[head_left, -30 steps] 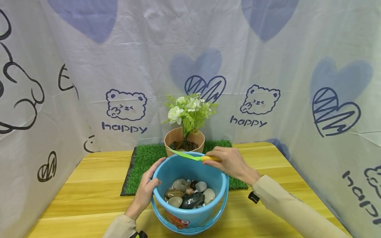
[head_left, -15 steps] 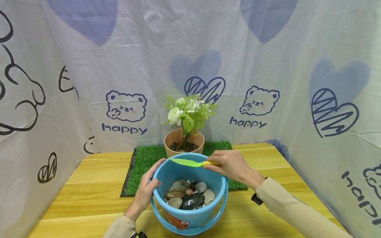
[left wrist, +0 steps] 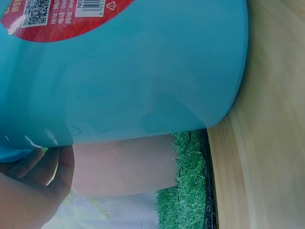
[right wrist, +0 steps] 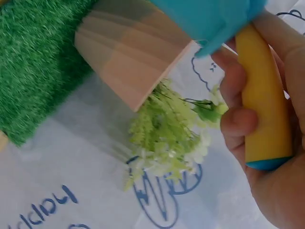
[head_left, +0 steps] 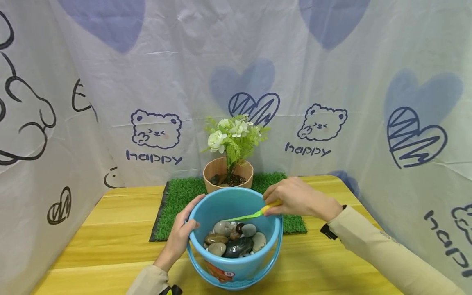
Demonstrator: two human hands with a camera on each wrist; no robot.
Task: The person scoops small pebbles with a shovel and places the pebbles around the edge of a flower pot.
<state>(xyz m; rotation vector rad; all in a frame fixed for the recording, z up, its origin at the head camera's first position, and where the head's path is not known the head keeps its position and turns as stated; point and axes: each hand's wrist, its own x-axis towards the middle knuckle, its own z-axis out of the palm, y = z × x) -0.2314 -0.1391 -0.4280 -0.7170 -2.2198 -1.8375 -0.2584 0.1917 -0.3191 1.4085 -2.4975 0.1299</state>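
A blue bucket (head_left: 254,268) stands on the table with several smooth stones (head_left: 239,247) in its bottom. My left hand (head_left: 178,235) holds its left rim, thumb over the edge and fingers along the outside; the left wrist view shows those fingers (left wrist: 64,171) against the wall. In my right hand (head_left: 295,198) is a small garden trowel (head_left: 245,217), gripped by its yellow handle (right wrist: 264,95). The trowel's green blade slants down into the bucket and points left, its tip just above or at the stones at the back; contact cannot be told.
Behind the bucket, a peach flowerpot (head_left: 210,174) with white flowers (head_left: 237,133) stands on an artificial grass mat (head_left: 180,205). Soil and a few stones lie in the pot. The wooden table (head_left: 107,229) ends at a printed cloth (head_left: 158,82). The bucket's handle (head_left: 274,256) hangs down in front.
My right hand has shifted to the right, and the trowel blade has gone from above the bucket's back rim down inside toward the stones. The left hand and bucket have stayed put.
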